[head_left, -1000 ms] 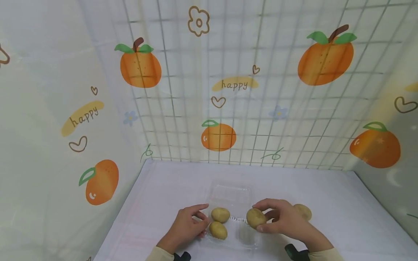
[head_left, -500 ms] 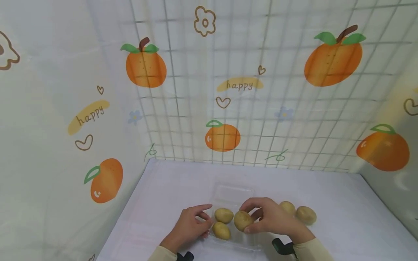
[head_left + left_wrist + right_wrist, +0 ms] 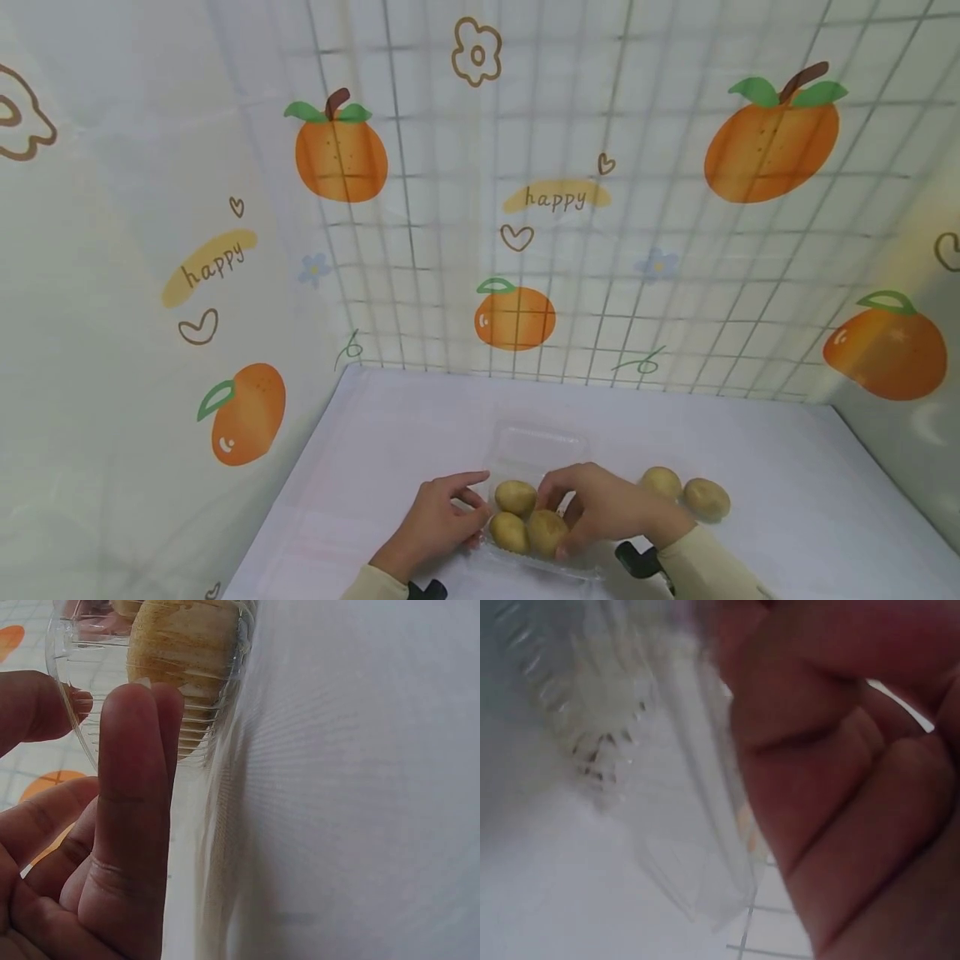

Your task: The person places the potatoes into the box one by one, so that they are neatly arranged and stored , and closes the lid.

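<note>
A clear plastic clamshell container (image 3: pixel 573 570) lies with its lid (image 3: pixel 542 442) folded back away from me. Two potatoes sit in its left half: one at the back (image 3: pixel 515 497), one in front (image 3: pixel 509 532). My right hand (image 3: pixel 606 505) grips a third potato (image 3: pixel 546 531) low in the container, close beside the front one. At the container's left side, my left hand (image 3: pixel 444 520) holds the rim. The left wrist view has fingertips (image 3: pixel 131 727) against the ridged wall, with a potato (image 3: pixel 184 641) behind the plastic. The right wrist view is blurred, the gripped potato hidden there.
Two more potatoes, one left (image 3: pixel 660 482) and one right (image 3: pixel 707 497), lie on the white tabletop (image 3: pixel 405 417) beyond my right forearm. A curtain with printed oranges (image 3: pixel 515 318) hangs behind the table and along both sides.
My right hand has carried its potato leftward and down into the container, beside the front one. The left hand stays at the rim. The view has shifted slightly.
</note>
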`<state>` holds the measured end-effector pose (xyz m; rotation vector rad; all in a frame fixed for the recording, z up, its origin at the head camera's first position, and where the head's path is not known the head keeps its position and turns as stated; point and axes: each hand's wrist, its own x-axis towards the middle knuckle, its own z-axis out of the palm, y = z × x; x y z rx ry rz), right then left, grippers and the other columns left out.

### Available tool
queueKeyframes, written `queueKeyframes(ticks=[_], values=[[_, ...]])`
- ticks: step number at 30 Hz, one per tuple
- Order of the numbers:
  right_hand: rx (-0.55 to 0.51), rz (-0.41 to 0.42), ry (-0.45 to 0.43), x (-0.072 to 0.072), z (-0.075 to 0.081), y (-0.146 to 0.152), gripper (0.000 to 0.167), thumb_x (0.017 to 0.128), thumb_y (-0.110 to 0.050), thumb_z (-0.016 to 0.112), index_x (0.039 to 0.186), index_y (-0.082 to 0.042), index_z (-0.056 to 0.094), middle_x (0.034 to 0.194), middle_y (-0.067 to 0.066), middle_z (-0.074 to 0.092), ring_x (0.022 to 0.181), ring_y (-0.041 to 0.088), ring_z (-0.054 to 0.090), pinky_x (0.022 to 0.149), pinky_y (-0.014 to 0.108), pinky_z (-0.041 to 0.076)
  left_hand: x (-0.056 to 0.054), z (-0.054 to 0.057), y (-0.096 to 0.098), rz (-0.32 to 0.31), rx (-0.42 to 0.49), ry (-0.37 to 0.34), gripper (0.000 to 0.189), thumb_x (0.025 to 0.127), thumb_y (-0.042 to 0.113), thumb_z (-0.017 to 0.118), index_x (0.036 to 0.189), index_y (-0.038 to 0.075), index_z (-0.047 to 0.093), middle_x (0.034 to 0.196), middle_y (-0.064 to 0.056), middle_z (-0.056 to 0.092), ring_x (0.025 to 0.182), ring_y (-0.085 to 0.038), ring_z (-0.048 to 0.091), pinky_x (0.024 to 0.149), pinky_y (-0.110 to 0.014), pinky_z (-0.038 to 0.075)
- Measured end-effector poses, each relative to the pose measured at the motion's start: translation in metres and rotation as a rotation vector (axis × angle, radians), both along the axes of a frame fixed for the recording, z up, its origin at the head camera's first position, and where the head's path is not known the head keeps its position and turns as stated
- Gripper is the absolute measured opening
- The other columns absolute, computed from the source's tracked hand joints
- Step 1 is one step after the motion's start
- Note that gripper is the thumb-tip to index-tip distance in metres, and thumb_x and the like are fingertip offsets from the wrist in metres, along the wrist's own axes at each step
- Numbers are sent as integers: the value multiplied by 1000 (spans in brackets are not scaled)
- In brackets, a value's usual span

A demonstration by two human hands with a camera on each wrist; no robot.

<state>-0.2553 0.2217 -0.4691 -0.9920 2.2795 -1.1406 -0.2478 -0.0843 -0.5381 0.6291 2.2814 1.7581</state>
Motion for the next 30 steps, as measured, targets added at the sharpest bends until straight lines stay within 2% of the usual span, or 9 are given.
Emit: queueKeyframes(ticks=[8, 17, 30], values=[[71, 32, -43, 1, 7, -11, 52, 70, -11, 100, 113, -17, 70, 108, -2, 72, 94, 18, 73, 78, 33, 63, 1, -1, 2, 8, -7, -22, 56, 96, 18, 78, 148, 7, 61, 99, 3, 76, 64, -21, 75, 58, -29, 61], [153, 38, -45, -3, 4, -15, 53, 68, 0, 98, 108, -21, 70, 105, -8, 72, 77, 14, 74, 71, 28, 61, 0, -1, 2, 11, -27, -7, 55, 96, 17, 76, 148, 8, 60, 101, 1, 77, 64, -21, 75, 59, -28, 60], [167, 35, -34, 1, 12, -18, 50, 69, -4, 98, 109, -20, 73, 106, -7, 73, 79, 14, 74, 72, 27, 61, -3, -6, 1, 6, -16, 0, 54, 96, 17, 75, 148, 9, 61, 99, 4, 77, 64, -21, 75, 59, -28, 60]])
